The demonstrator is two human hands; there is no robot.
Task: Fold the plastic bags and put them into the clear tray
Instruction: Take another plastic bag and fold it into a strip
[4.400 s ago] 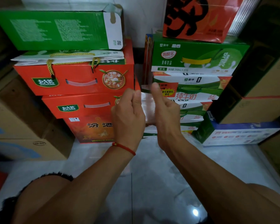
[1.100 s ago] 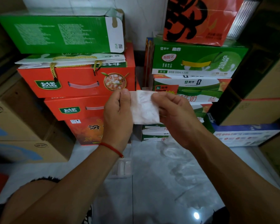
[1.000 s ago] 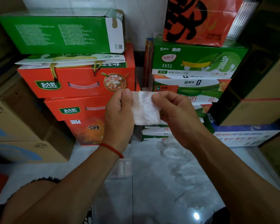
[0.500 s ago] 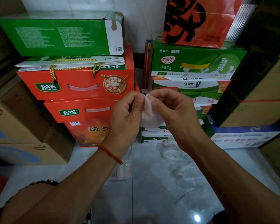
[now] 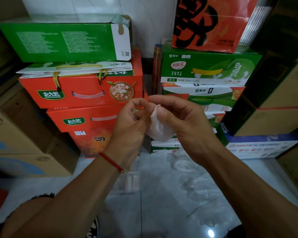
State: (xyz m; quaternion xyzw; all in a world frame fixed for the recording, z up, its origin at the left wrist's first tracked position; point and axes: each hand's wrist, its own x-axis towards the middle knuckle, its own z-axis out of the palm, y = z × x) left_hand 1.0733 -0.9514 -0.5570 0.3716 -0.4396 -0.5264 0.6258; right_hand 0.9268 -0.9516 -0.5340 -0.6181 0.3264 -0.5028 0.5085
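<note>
A small white translucent plastic bag (image 5: pixel 159 130), folded into a bulging wad, hangs in the air between my two hands in front of the stacked boxes. My right hand (image 5: pixel 182 121) pinches its top edge between thumb and fingers. Just left of the bag, my left hand (image 5: pixel 129 122), with a red cord at the wrist, curls its fingers against the upper left edge. The clear tray (image 5: pixel 130 180) stands on the floor below my left wrist, partly hidden by the forearm, with pale folded bags inside.
Loose clear plastic bags (image 5: pixel 184 170) lie on the glossy grey floor right of the tray. Red gift boxes (image 5: pixel 79 93) and a green carton (image 5: pixel 62 40) are stacked at the left, green milk cartons (image 5: pixel 208 69) at the right, and brown cardboard boxes (image 5: pixel 24 148) on both sides.
The bag was a flat rectangle stretched between my hands a second ago. My hands have come together, and the bag is now bent over into a rounded wad.
</note>
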